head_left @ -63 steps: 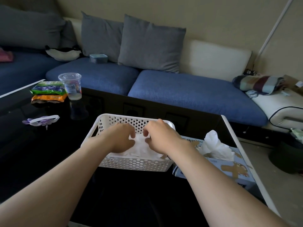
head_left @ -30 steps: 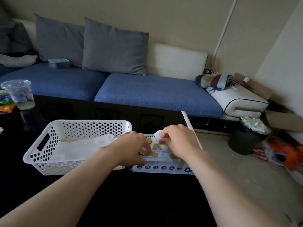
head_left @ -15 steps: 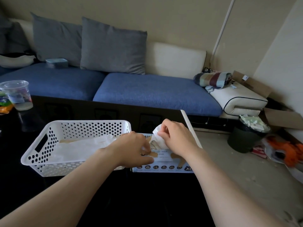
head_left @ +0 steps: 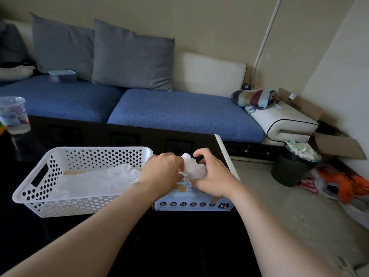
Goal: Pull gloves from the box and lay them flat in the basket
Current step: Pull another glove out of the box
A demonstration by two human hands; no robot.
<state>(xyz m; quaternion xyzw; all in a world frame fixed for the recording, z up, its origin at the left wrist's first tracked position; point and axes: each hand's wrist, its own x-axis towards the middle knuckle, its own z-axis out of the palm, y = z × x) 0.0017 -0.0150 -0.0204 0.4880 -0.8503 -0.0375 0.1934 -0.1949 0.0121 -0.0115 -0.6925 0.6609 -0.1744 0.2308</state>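
Both hands meet over glove box (head_left: 191, 204), at right edge of dark worktop (head_left: 179, 246). Left hand (head_left: 161, 172) pinches left side of crumpled white glove (head_left: 192, 168); right hand (head_left: 213, 176) curls fingers round its right side. Glove bunched between them, lower end at box top. White perforated basket (head_left: 87, 204) just left of left hand, flat gloves (head_left: 95, 180) lying inside. Plastic cup (head_left: 14, 114) far left.

A sofa with blue seat cushions (head_left: 179, 110), two grey square pillows (head_left: 131, 56) and a cream backrest (head_left: 207, 74) stands against the beige wall (head_left: 199, 23). Past the right edge of the glossy black tabletop (head_left: 179, 246), a dark round waste bin (head_left: 289, 170) sits on the dusty grey floor (head_left: 279, 216).
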